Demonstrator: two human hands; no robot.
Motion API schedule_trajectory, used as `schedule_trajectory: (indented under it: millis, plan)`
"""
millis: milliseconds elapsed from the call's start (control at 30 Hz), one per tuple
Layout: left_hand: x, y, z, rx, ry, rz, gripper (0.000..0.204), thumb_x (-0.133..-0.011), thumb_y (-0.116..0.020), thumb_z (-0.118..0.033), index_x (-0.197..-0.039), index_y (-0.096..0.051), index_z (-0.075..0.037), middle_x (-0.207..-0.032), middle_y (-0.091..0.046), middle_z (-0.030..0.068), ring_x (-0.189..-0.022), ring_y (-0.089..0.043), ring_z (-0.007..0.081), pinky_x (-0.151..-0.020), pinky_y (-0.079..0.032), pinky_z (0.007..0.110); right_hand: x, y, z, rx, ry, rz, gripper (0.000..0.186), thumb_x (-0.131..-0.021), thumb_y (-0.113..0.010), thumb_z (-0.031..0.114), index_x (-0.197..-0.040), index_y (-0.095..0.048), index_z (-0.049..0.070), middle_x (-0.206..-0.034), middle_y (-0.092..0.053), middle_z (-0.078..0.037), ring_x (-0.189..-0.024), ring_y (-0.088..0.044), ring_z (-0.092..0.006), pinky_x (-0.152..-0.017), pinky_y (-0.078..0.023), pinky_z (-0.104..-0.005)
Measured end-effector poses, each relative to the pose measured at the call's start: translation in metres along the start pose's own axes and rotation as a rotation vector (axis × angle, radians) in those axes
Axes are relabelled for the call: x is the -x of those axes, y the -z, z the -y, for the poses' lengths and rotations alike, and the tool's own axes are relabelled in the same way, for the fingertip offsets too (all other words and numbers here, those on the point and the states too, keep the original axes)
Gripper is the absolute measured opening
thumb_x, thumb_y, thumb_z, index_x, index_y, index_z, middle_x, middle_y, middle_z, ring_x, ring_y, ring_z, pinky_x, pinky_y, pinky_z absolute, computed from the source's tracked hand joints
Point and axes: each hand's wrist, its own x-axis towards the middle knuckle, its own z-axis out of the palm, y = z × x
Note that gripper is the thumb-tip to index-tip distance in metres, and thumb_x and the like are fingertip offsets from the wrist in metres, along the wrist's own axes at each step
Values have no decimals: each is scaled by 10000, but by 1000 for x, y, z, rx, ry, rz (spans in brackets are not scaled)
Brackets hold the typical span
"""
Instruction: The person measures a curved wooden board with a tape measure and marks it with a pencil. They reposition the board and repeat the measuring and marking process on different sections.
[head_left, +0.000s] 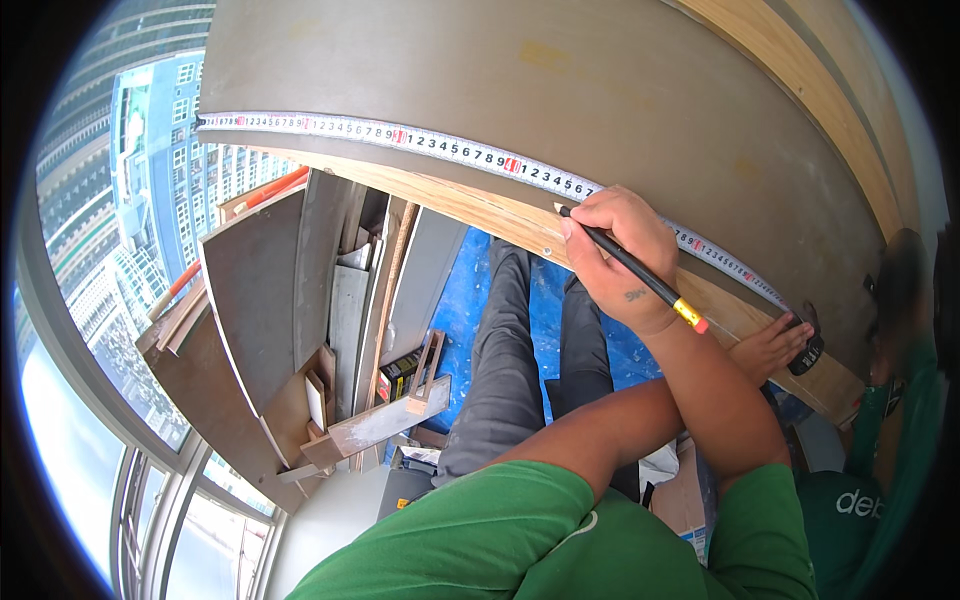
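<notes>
A grey-brown board (pixel 480 75) lies in front of me, with a pale wooden strip (pixel 440 192) along its near edge. The extended tape measure (pixel 450 150) runs across the board close to that edge, from its left end to the dark case at the right. My right hand (pixel 625 250) is closed around a black pencil (pixel 635 262) with a yellow band and pink eraser. The pencil's point is near the board's edge, just below the tape. My left arm crosses under the right one. My left hand (pixel 770 348) grips the tape measure at its case (pixel 806 340).
Several board offcuts (pixel 320 270) stand stacked at the left beside a window (pixel 130 300). Blue sheeting (pixel 470 290) covers the floor around my legs. A narrow offcut (pixel 380 428) lies near a small black-and-yellow box (pixel 398 375). A reflective surface (pixel 915 400) is at the right.
</notes>
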Motion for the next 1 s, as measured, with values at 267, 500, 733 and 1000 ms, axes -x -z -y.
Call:
schedule_trajectory:
  millis: [267, 500, 733, 1000]
  plan:
    - [-1, -1, -1, -10, 21, -5, 594, -1031, -415, -323, -1566, -444, -66, -1736, -233, 103, -1615, -146, 281, -1317, -65, 577, -4, -6, -3, 17, 68, -75, 228, -786, -734, -115, -923, -602, 11, -792, -639, -131, -683, -633, -330, -648, -532, -409]
    - [-1, 1, 0, -26, 3, 12, 592, -1036, -409, -322, -1571, -439, -70, -1735, -237, 100, -1615, -145, 283, -1316, -69, 574, -4, -6, -4, 39, 101, -65, 248, -778, -728, -124, -938, -593, 10, -794, -636, -133, -682, -629, -330, -647, -531, -409]
    - [0, 1, 1, -30, 2, 13, 596, -1035, -412, -319, -1576, -429, -70, -1735, -237, 99, -1615, -146, 282, -1317, -71, 573, -2, -3, -5, 61, 83, -21, 221, -801, -741, -102, -940, -606, 4, -840, -667, -157, -728, -660, -334, -668, -545, -409]
    - [-1, 0, 0, -10, 13, 3, 608, -1023, -428, -314, -1578, -424, -65, -1736, -235, 99, -1614, -154, 266, -1318, -71, 570, -2, -1, -5, 73, 91, 0, 232, -803, -753, -105, -953, -610, 0, -855, -678, -160, -740, -671, -327, -672, -548, -402]
